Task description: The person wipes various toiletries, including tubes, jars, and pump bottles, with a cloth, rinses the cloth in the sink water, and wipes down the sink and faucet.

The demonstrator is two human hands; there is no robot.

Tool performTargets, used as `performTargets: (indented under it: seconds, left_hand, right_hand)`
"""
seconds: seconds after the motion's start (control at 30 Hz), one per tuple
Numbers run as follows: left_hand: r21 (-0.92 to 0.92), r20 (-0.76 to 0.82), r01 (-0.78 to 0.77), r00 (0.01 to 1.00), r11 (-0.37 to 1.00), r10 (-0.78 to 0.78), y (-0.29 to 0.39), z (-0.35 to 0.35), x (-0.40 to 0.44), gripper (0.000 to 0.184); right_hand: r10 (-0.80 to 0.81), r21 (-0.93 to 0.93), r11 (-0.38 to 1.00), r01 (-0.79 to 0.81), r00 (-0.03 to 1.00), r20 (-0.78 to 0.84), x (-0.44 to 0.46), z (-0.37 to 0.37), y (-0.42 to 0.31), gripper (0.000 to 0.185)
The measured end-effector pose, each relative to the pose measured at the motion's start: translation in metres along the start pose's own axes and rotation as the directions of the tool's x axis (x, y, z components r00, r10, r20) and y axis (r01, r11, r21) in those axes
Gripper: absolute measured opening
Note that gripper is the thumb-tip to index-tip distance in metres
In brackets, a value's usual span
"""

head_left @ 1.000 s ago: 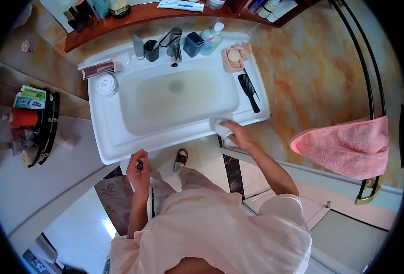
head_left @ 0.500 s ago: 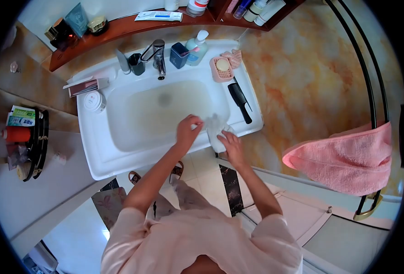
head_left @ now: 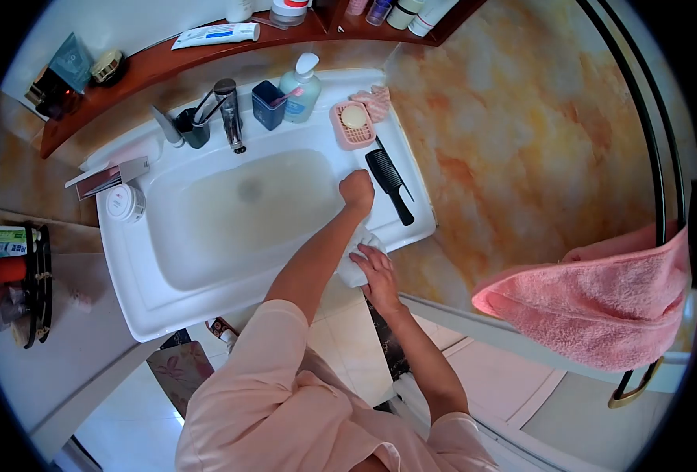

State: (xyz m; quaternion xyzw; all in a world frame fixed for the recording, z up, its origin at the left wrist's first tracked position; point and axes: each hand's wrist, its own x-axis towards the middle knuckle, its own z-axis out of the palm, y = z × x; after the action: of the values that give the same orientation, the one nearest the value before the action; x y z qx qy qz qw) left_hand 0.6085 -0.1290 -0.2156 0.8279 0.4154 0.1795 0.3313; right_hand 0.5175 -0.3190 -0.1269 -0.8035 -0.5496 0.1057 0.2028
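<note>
My left hand (head_left: 356, 191) is closed in a fist over the right rim of the white sink (head_left: 140, 303), just left of a black comb (head_left: 389, 186). Whatever its fingers may hold is hidden. My right hand (head_left: 376, 271) rests with bent fingers on a soft, crumpled white bundle (head_left: 351, 271) at the sink's front right edge. I cannot tell if the bundle is a cloth or a soft pack. Part of it lies beneath my left forearm. The basin holds slightly cloudy water (head_left: 262, 212).
Along the sink's back stand the faucet (head_left: 228, 114), a dark cup (head_left: 192, 128), a blue holder (head_left: 268, 106), a pump bottle (head_left: 301, 88) and a pink soap dish (head_left: 353, 126). A white jar (head_left: 125, 203) is at left. A pink towel (head_left: 592, 303) hangs at right.
My left hand has moved right and up, from the basin's front edge to beside the comb. My right hand stays on the white bundle. The view has shifted and turned slightly.
</note>
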Motion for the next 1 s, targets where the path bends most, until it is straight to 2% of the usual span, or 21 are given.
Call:
performTargets:
  seconds: [0.03, 0.13, 0.17, 0.2, 0.27, 0.3, 0.33, 0.4, 0.43, 0.5, 0.53, 0.6, 0.7, 0.77, 0.8, 0.83, 0.87, 0.9, 0.93, 0.97, 1.0]
  left_hand:
    - [-0.092, -0.032, 0.009, 0.999, 0.996, -0.012, -0.001, -0.004, -0.004, 0.010]
    - [-0.230, 0.040, 0.016, 0.999, 0.973, -0.007, -0.020, -0.037, -0.022, 0.009]
    - [-0.309, -0.068, -0.135, 0.991, 0.942, 0.119, -0.036, -0.051, -0.033, 0.009]
    - [-0.369, -0.058, -0.134, 0.991, 0.920, 0.121, -0.050, -0.073, -0.049, 0.009]
    - [-0.552, -0.034, -0.108, 0.994, 0.827, 0.106, -0.062, -0.140, -0.095, 0.010]
    - [-0.549, -0.022, -0.065, 0.998, 0.833, 0.063, -0.068, -0.174, -0.124, 0.009]
    - [-0.474, -0.046, -0.102, 0.995, 0.874, 0.092, -0.082, -0.202, -0.154, 0.008]
    - [-0.341, -0.062, -0.054, 0.997, 0.939, 0.035, -0.106, -0.250, -0.220, 0.006]
    - [-0.339, -0.065, -0.047, 0.998, 0.940, 0.026, -0.123, -0.267, -0.252, 0.004]
    - [-0.266, -0.011, 0.109, 0.993, 0.958, -0.116, -0.166, -0.291, -0.324, 0.007]
    - [-0.207, -0.002, 0.180, 0.983, 0.962, -0.184, -0.202, -0.289, -0.364, 0.012]
    - [0.066, 0.025, 0.425, 0.904, 0.903, -0.427, -0.239, -0.286, -0.430, 0.039]
    - [0.221, 0.172, 0.437, 0.863, 0.872, -0.475, -0.293, -0.290, -0.514, 0.077]
    - [0.225, 0.210, 0.517, 0.802, 0.826, -0.559, -0.330, -0.276, -0.543, 0.088]
    - [0.233, 0.219, 0.569, 0.759, 0.788, -0.613, -0.340, -0.280, -0.562, 0.094]
    - [0.231, 0.223, 0.668, 0.672, 0.708, -0.706, -0.341, -0.281, -0.561, 0.087]
    - [0.199, 0.145, 0.641, 0.729, 0.741, -0.669, -0.341, -0.280, -0.565, 0.080]
    - [0.185, 0.173, 0.699, 0.669, 0.691, -0.723, -0.324, -0.290, -0.541, 0.069]
    - [0.198, 0.100, 0.666, 0.716, 0.719, -0.691, -0.323, -0.289, -0.532, 0.060]
    - [0.208, 0.045, 0.523, 0.839, 0.827, -0.542, -0.341, -0.281, -0.535, 0.055]
    - [0.168, 0.037, 0.705, 0.694, 0.689, -0.719, -0.304, -0.297, -0.500, 0.052]
  right_hand:
    - [-0.004, 0.033, 0.999, 0.003, 1.000, 0.023, -0.001, -0.002, 0.004, 0.070]
    - [-0.019, 0.117, 0.993, 0.011, 0.998, 0.066, -0.002, -0.013, 0.022, 0.067]
    - [-0.020, 0.126, 0.992, 0.012, 0.998, 0.062, -0.002, -0.020, 0.031, 0.065]
    - [-0.016, 0.132, 0.991, 0.008, 0.998, 0.058, -0.003, -0.027, 0.041, 0.064]
    - [0.064, 0.030, 0.998, -0.062, 0.995, -0.073, -0.008, -0.039, 0.065, 0.061]
    - [0.095, -0.017, 0.995, -0.099, 0.986, -0.140, -0.007, -0.039, 0.071, 0.059]
    - [0.070, -0.027, 0.997, -0.075, 0.986, -0.154, -0.003, -0.035, 0.071, 0.058]
    - [0.030, -0.047, 0.998, -0.039, 0.982, -0.185, 0.001, -0.025, 0.064, 0.057]
    - [0.069, 0.052, 0.997, -0.061, 0.985, -0.160, 0.006, -0.020, 0.042, 0.053]
    - [-0.105, 0.197, 0.970, 0.140, 0.979, -0.176, 0.009, 0.022, 0.016, 0.054]
    - [-0.151, 0.231, 0.956, 0.179, 0.979, -0.135, 0.011, 0.037, -0.014, 0.057]
    - [-0.270, 0.267, 0.929, 0.256, 0.963, 0.017, 0.017, 0.060, -0.072, 0.059]
    - [-0.336, 0.551, 0.810, 0.203, 0.929, 0.152, 0.030, 0.076, -0.111, 0.061]
    - [-0.254, 0.680, 0.727, 0.094, 0.957, 0.139, 0.031, 0.074, -0.093, 0.062]
    - [-0.130, 0.595, 0.804, -0.004, 0.975, 0.182, 0.030, 0.051, -0.085, 0.065]
    - [0.069, 0.631, 0.748, -0.206, 0.969, 0.235, 0.026, 0.039, -0.063, 0.066]
    - [0.163, 0.560, 0.791, -0.244, 0.968, 0.191, 0.027, 0.020, -0.041, 0.063]
    - [0.256, 0.490, 0.821, -0.294, 0.956, 0.144, 0.027, 0.001, -0.018, 0.059]
    - [0.255, 0.462, 0.856, -0.231, 0.967, 0.011, 0.027, -0.004, 0.010, 0.053]
    - [0.167, 0.521, 0.845, -0.123, 0.985, -0.038, 0.027, -0.013, 0.030, 0.046]
    - [0.261, 0.501, 0.819, -0.280, 0.959, 0.108, 0.025, -0.019, 0.038, 0.047]
